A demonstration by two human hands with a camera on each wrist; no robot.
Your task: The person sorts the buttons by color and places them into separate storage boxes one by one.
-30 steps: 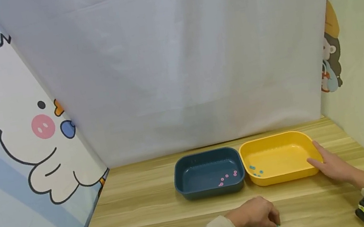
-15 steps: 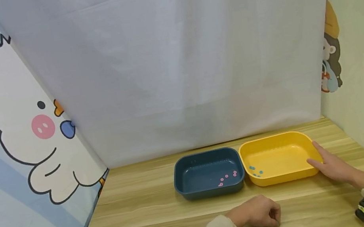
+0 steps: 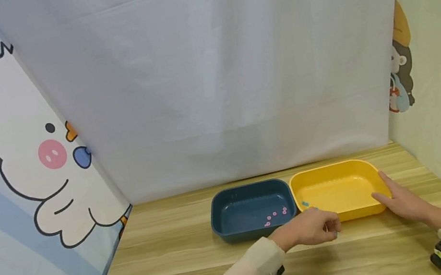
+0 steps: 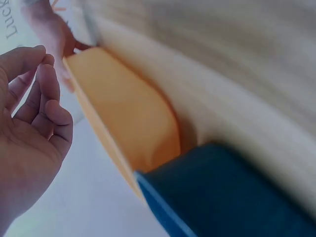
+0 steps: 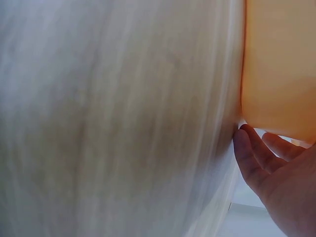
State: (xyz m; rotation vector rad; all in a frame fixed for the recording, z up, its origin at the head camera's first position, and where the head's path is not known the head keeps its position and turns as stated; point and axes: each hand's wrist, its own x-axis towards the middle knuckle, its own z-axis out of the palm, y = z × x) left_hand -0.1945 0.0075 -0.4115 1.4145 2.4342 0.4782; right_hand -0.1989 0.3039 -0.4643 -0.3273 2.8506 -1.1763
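Note:
My left hand [image 3: 312, 227] is raised over the table, in front of the place where the two trays meet. Its thumb and index finger pinch a small blue bead [image 3: 335, 234], mostly hidden by the fingertips. In the left wrist view the other fingers of this hand [image 4: 32, 123] curl loosely. At the right front corner of the yellow tray [image 3: 360, 213], my right hand [image 3: 406, 201] holds the wall, thumb over the rim and fingers along the outside. Blue beads [image 3: 305, 203] lie inside that tray, partly covered from view by the left hand.
A dark blue tray [image 3: 258, 234] stands against the yellow tray's left side, with several pink beads [image 3: 274, 213] in its right front part. Behind the wooden table [image 3: 171, 262] hangs a white curtain [image 3: 212, 85]. Printed walls stand left and right.
My left hand has lifted from the table with the blue bead and moved forward toward the trays. The right hand has stayed on the yellow tray.

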